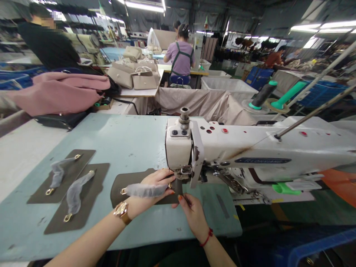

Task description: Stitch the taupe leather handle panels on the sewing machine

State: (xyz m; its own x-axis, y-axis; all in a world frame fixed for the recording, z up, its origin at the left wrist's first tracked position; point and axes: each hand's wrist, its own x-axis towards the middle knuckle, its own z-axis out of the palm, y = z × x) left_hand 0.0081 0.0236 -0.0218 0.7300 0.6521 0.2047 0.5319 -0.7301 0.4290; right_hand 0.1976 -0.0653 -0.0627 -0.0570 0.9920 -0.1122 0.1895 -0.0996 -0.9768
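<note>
My left hand (155, 183) rests on a taupe leather panel (130, 183), its fingers curled over the end that lies at the needle area of a white industrial sewing machine (250, 152). A gold metal fitting (124, 191) at the panel's far end is wrapped in a strip of translucent plastic film (146, 190). My right hand (193, 215) sits just below the panel's edge, fingertips pinched on something thin and dark that I cannot make out. Two similar panels (61, 176) (80, 196) with film-wrapped gold fittings lie to the left on the pale blue table (83, 148).
Behind the machine stand a white bin (228, 87) and thread spools (263, 94). A pink cloth bundle (58, 92) lies at the back left beside a co-worker in black (47, 44). Beige handbags (133, 72) sit on a far table, with a co-worker in a green apron (180, 55) beyond.
</note>
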